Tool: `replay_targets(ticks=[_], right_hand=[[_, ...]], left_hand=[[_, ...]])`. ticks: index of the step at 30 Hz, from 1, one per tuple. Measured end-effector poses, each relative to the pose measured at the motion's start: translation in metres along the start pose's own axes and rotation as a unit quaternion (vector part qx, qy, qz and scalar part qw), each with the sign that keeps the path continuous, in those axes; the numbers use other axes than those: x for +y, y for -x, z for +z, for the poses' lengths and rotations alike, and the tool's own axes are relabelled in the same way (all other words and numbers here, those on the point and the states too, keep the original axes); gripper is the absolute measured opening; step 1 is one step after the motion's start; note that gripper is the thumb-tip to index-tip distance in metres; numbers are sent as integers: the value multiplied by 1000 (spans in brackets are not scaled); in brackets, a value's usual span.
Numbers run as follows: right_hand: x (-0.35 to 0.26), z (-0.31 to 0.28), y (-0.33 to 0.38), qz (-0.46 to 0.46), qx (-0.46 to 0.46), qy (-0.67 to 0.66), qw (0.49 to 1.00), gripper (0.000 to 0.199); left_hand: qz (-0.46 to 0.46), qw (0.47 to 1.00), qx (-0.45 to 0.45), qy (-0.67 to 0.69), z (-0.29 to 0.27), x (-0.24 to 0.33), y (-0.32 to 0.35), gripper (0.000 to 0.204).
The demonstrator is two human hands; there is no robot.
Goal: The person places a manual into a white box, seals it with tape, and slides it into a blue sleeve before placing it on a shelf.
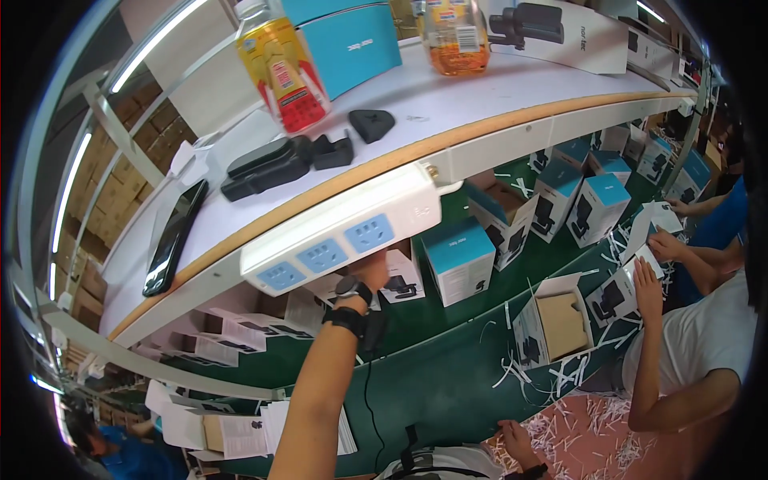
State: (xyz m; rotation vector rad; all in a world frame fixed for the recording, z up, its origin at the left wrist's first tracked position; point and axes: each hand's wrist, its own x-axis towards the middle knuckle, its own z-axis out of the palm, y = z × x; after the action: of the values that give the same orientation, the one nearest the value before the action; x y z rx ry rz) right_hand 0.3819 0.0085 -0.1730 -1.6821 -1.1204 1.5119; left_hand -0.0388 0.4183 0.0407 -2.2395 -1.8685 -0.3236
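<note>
My left hand [373, 269] reaches across the green belt, below the white power strip [344, 232] on the shelf's edge. Its fingers are hidden behind the strip and a white box [402, 276], so I cannot tell whether they hold anything. A dark watch [353, 290] and a black strap [344, 322] circle that wrist, with a small black block [373, 330] and cable beside it. Low in the picture, my right hand [518, 445] hangs open near the belt's near edge, fingers loosely bent, with nothing visible in it. A white box with a teal top [458, 256] stands right of my left hand.
The shelf [480, 100] carries bottles, a phone [174, 240] and black plastic parts [272, 166]. Several boxes line the belt [448, 380]; an open box [560, 324] stands nearer. Right, co-workers' hands [646, 280] touch another box. Paper strips litter the floor [576, 436].
</note>
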Motion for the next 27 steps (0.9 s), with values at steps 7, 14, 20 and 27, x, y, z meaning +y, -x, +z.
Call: replay_targets(ticks=[7,14,20,27], right_hand=[[-139,36,-30,-226,-22,153,962,43],[-207,146,2,-346,-74,101,930,63],[-172,164,-11,-311,-117,72,941,64],[-159,119,-1,-166,-232,-22,958,60]], left_hand=[[91,986,45,133,-62,-31,148,42],[22,966,26,256,-132,-4,381,46],[-415,894,108,132,-28,-68,538,34],[-425,905,-3,2,38,-24,526,40]])
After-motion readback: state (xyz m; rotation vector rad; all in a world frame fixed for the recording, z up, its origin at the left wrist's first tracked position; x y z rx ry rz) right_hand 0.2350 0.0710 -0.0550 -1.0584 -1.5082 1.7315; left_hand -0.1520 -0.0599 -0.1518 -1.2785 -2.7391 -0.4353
